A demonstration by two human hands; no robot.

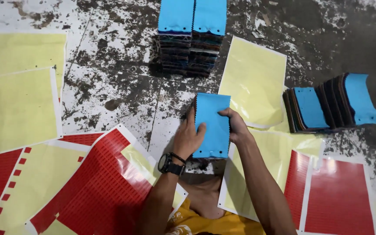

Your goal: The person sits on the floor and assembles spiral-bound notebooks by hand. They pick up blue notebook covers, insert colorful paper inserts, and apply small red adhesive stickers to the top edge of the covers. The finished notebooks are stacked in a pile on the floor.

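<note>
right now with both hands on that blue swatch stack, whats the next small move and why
Probably square the stack up: the left hand and right hand clasp its two sides, and darker swatch edges peek out below the blue top piece.

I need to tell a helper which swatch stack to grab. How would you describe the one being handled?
On the stained grey floor, look mid-frame between the yellow sheets. There the left hand and right hand grip a blue-topped swatch stack. Unlike the other stacks, it alone is held.
</note>
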